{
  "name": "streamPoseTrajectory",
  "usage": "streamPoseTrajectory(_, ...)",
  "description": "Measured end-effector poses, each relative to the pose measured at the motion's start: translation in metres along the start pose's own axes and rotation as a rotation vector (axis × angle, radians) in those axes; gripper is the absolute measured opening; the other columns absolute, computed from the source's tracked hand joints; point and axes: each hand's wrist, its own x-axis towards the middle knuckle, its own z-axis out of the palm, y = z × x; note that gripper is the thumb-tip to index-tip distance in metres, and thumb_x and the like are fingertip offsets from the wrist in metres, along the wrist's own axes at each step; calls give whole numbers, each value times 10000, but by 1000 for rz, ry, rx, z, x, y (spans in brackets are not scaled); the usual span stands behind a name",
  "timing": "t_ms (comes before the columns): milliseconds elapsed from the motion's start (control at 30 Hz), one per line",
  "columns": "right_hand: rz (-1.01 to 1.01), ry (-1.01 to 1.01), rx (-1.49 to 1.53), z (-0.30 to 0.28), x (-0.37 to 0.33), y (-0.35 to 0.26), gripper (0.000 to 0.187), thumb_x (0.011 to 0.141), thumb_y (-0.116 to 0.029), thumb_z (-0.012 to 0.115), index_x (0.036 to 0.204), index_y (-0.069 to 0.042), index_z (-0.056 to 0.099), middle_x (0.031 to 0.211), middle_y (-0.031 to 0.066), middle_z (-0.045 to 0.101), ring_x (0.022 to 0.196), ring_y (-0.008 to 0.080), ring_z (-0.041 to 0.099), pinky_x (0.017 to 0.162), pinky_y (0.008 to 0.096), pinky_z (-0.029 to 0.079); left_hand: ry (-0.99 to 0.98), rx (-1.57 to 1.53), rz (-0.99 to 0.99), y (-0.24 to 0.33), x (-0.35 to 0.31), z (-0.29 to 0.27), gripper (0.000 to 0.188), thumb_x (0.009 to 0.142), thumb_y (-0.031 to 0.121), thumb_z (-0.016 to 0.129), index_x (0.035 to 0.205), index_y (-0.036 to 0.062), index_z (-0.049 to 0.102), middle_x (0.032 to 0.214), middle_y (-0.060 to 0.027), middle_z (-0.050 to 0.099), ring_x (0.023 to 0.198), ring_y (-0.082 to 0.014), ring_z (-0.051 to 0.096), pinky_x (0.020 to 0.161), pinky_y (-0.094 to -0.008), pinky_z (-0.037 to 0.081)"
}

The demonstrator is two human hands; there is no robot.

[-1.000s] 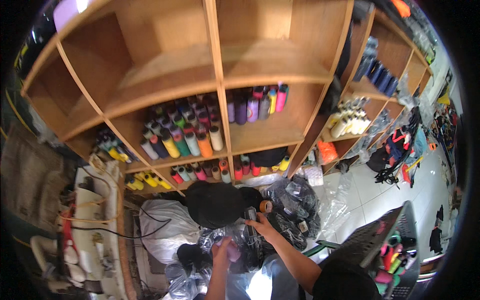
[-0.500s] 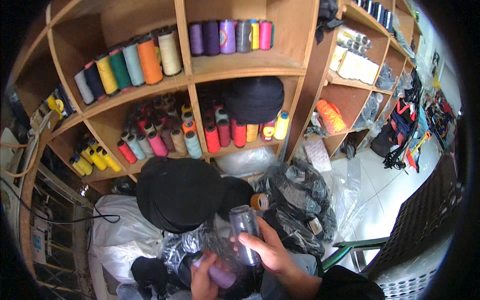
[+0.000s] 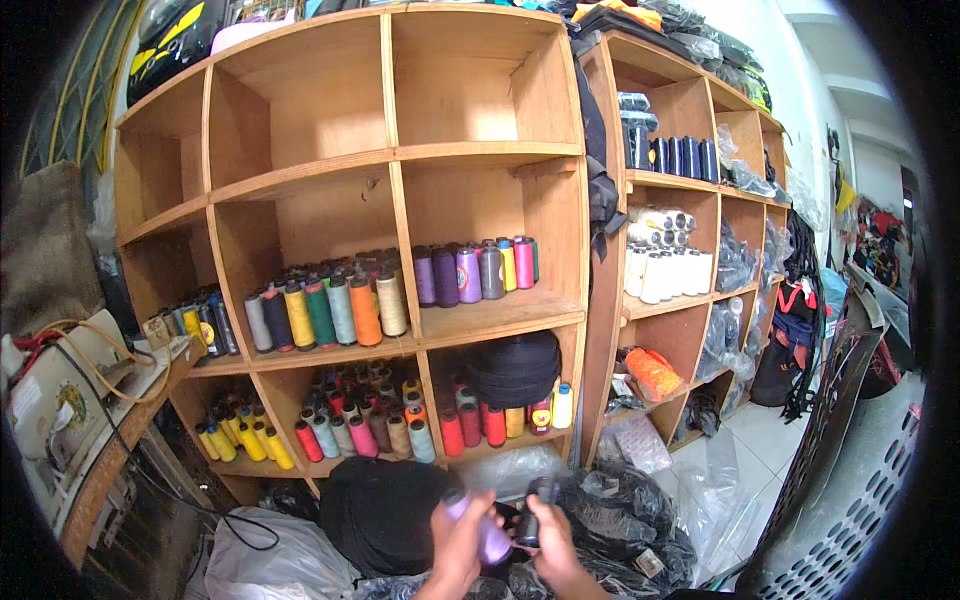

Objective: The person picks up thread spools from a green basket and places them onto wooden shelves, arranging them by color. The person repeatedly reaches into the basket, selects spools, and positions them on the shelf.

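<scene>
My left hand (image 3: pixel 453 550) is closed around a light purple thread spool (image 3: pixel 492 543), slightly smeared by motion and tilted. Close beside it, my right hand (image 3: pixel 556 550) grips a dark thread spool (image 3: pixel 538 500) held roughly upright. Both spools are in front of the lower shelf, above black plastic-wrapped bundles (image 3: pixel 625 520). A large roll of black material (image 3: pixel 375 515) lies just left of my left hand.
Ahead stands a wooden shelf (image 3: pixel 490 335) with coloured thread spools (image 3: pixel 335 315) in its lower compartments. At right, another shelf holds white spools (image 3: pixel 668 275) and an orange bundle (image 3: pixel 652 373). A white bag (image 3: pixel 275 560) sits lower left; a perforated black chair (image 3: pixel 855 500) stands right.
My view has tilted up, showing more of the upper shelves. Both hands still hold spools; the right one's spool now shows a dark side, and the two are closer in height.
</scene>
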Motion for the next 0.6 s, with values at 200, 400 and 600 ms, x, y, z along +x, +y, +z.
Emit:
streamPoseTrajectory(200, 207, -11, 266, -29, 2, -13, 401, 892, -388, 544, 1099, -44, 542, 873, 136, 639, 795, 324, 673, 716, 500, 555, -205, 141, 546, 9, 59, 83, 528, 833, 84, 760, 1213, 59, 394, 1006, -87, 576, 831, -168, 627, 720, -308, 522)
streamPoseTrajectory(400, 104, -3, 75, -12, -11, 3, 543, 828, -457, 550, 1073, 22, 627, 868, 147, 702, 720, 278, 700, 637, 378, 594, -242, 699, 1111, 23, 176, 125, 565, 914, 117, 642, 1331, -13, 283, 1208, -198, 484, 1084, -288, 560, 975, -409, 453)
streamPoseTrajectory(600, 122, 102, 75, -34, 54, 60, 463, 873, -420, 553, 1068, -6, 626, 903, 130, 678, 763, 249, 664, 666, 344, 543, 20, 1072, 1503, 106, 268, 149, 587, 887, 124, 702, 1341, -83, 393, 1166, -300, 558, 1054, -458, 572, 941, -511, 453)
